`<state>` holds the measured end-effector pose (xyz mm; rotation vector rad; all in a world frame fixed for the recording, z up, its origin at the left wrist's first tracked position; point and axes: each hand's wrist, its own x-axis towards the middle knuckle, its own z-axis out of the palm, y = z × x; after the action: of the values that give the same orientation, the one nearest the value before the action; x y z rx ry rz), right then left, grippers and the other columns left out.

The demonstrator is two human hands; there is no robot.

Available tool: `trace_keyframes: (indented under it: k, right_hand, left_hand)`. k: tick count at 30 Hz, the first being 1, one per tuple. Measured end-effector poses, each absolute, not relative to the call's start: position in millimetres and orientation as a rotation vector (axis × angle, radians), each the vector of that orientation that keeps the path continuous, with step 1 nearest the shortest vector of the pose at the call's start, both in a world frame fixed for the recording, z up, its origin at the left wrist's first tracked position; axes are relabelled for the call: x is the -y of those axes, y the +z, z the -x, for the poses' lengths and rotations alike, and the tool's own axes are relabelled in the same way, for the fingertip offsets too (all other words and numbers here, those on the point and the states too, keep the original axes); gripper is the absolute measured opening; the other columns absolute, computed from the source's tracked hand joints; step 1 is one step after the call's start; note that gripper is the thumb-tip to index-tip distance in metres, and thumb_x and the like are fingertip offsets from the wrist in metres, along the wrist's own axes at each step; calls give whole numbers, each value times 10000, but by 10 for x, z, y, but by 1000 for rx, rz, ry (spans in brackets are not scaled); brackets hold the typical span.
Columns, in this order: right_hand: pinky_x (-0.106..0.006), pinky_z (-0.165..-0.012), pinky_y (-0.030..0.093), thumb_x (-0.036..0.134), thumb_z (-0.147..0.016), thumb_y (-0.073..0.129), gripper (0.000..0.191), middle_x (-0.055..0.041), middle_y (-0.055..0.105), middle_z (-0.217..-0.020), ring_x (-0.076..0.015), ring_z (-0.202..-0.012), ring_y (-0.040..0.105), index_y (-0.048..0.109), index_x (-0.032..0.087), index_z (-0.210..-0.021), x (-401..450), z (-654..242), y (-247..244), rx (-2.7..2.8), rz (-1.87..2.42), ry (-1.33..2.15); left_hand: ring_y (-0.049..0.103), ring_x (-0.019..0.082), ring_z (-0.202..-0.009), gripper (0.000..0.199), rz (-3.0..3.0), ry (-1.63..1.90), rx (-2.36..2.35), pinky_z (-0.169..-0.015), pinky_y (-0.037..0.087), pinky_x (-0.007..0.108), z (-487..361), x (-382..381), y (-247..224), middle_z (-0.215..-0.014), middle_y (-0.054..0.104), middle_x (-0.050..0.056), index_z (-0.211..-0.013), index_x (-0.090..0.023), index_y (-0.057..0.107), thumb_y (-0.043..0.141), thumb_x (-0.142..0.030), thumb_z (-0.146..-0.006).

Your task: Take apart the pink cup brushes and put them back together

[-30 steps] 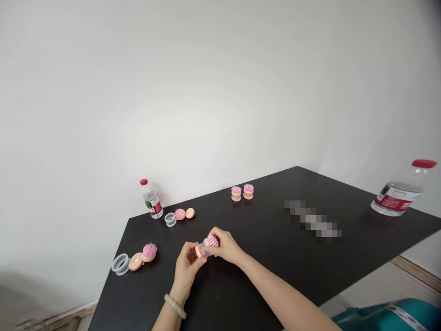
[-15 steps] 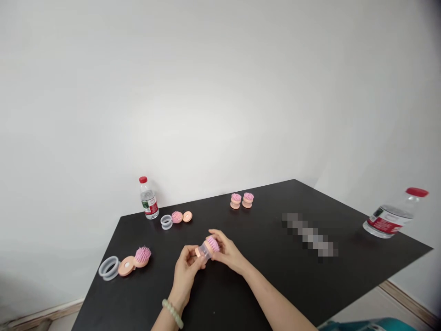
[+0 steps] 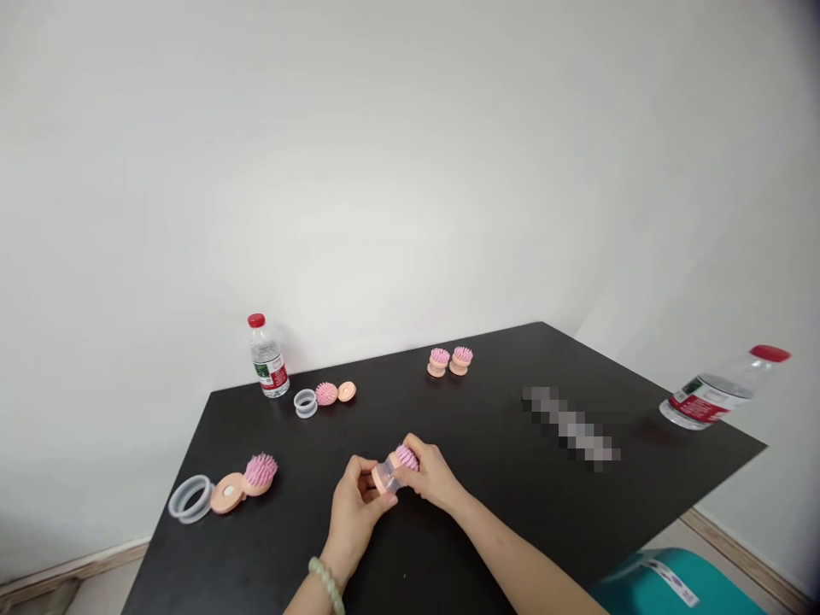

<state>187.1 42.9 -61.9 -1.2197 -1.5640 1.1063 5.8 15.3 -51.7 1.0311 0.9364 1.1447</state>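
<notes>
More of a teal case (image 3: 672,585) shows at lower right than before. The left hand (image 3: 352,508) and right hand (image 3: 433,475) clamp a pink-bristled brush (image 3: 406,458) with clear cup (image 3: 387,473), low centre over the black worktop (image 3: 256,555). A red-capped water bottle (image 3: 269,363) stands upper left, a second bottle (image 3: 705,401) at right.

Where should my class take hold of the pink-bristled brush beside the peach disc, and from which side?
Best grip the peach base of the brush between finger and thumb, coming from the right. The pink bristles stick up and out, so the base is likely firmer, and the peach disc and clear ring crowd its left side.
</notes>
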Motion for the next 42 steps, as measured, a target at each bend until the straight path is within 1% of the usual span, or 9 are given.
trace_keyframes:
  k: [2, 6, 9, 15, 19, 23, 30, 37, 42]
  right_hand:
    - [-182, -485, 408, 203, -693, 764, 255, 68, 553, -698, -85, -540, 498, 568, 206, -855, -413, -1852, -586, 1590, 1172, 1106]
    - [-261, -648, 528, 332, -637, 849, 691, -19, 604, -1031, -153, -776, 593, 558, 243, -1256, -404, -1835, -557, 1640, 1027, 1194]
    - [-308, -703, 559, 461, -727, 786, 701, -50, 574, -1099, -172, -826, 606, 513, 250, -1337, -406, -1834, -580, 1619, 985, 1255]
    - [-284, -631, 556, 492, -750, 756, 427, -3, 602, -903, -151, -715, 598, 585, 223, -1035, -405, -1826, -602, 1568, 1026, 1320]
    - [-199, -446, 458, 408, -746, 751, 323, 59, 582, -689, -91, -488, 548, 501, 220, -824, -402, -1781, -623, 1556, 1130, 1321]
    - [-152, -336, 342, 378, -780, 700, 297, 84, 577, -557, -62, -353, 478, 446, 225, -766, -391, -1730, -648, 1518, 1217, 1334]
    - [-153, -295, 356, 546, -793, 681, 399, 78, 567, -514, -63, -316, 449, 470, 208, -795, -362, -1670, -570, 1415, 1211, 1458]
    - [-247, -447, 536, 700, -835, 567, 520, 43, 591, -595, -118, -446, 602, 508, 186, -886, -373, -1597, -523, 1423, 1188, 1402]
    - [-310, -567, 591, 510, -803, 691, 382, -2, 649, -822, -176, -674, 676, 479, 218, -928, -652, -1817, -404, 1495, 1327, 1079]
  left_hand:
    - [689, 170, -772, 406, -1013, 1156, -921, -737, 525, 274, -10, -157, -542, -820, 738, -11, -878, -205, 638, 912, -201, -578]
    - [697, 175, -838, 404, -967, 1176, -862, -777, 523, 281, 81, -188, -567, -903, 734, 7, -937, -207, 635, 890, -305, -638]
    - [699, 183, -819, 405, -957, 1163, -835, -780, 530, 299, 106, -207, -567, -889, 738, 20, -920, -197, 641, 896, -321, -630]
    - [696, 209, -771, 413, -1071, 1177, -912, -724, 549, 321, 92, -180, -574, -806, 723, 1, -876, -221, 603, 892, -304, -592]
    - [680, 252, -824, 347, -1291, 1221, -1069, -767, 559, 387, 127, -138, -528, -858, 686, 20, -826, -225, 660, 874, -174, -558]
    - [662, 308, -988, 303, -1536, 1263, -1188, -878, 542, 460, 177, -104, -470, -985, 684, 52, -871, -258, 723, 820, -122, -618]
    - [699, 313, -1029, 226, -1876, 1324, -1183, -905, 571, 462, 237, -96, -539, -1067, 718, 91, -964, -280, 744, 725, -165, -770]
    - [729, 265, -1002, 198, -2328, 1484, -1131, -834, 625, 345, 263, -193, -674, -1055, 730, 86, -1037, -293, 714, 628, -201, -884]
    - [492, 351, -1387, 648, -2177, 1320, -1356, -1061, 500, 567, 183, -154, -739, -1524, 467, 122, -1463, -316, 427, 604, -174, -855]
